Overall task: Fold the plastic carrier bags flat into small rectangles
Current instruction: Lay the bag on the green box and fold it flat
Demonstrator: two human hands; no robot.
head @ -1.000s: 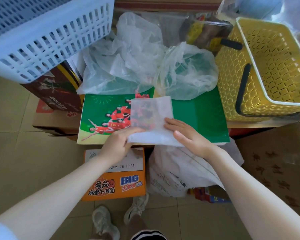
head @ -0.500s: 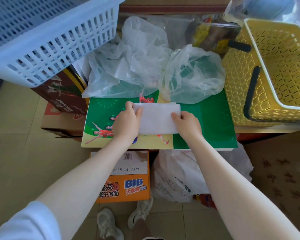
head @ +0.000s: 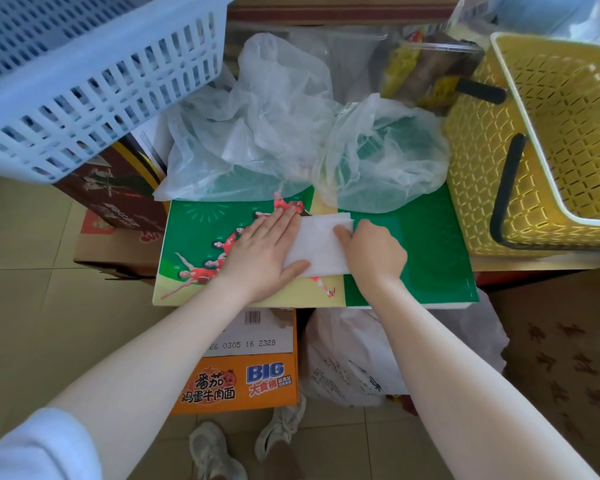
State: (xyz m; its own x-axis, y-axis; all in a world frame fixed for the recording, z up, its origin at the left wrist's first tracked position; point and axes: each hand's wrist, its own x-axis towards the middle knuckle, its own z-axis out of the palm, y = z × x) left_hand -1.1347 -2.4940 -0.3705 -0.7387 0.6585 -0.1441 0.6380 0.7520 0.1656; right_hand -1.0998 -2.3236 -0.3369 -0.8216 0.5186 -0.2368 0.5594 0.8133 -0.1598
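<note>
Hands meet over one folded bag (head: 321, 249), already a small white rectangle lying on the green box lid (head: 426, 251): the left hand (head: 265, 252) presses it with straight fingers, the right hand (head: 371, 251) pinches its right edge with curled fingers. Beyond it, two crumpled bags (head: 257, 133) (head: 381, 154) lie unfolded, so I judge roughly a third done.

Shop storeroom: shopping basket (head: 548, 140), stacked noodle carton (head: 243, 382).
</note>
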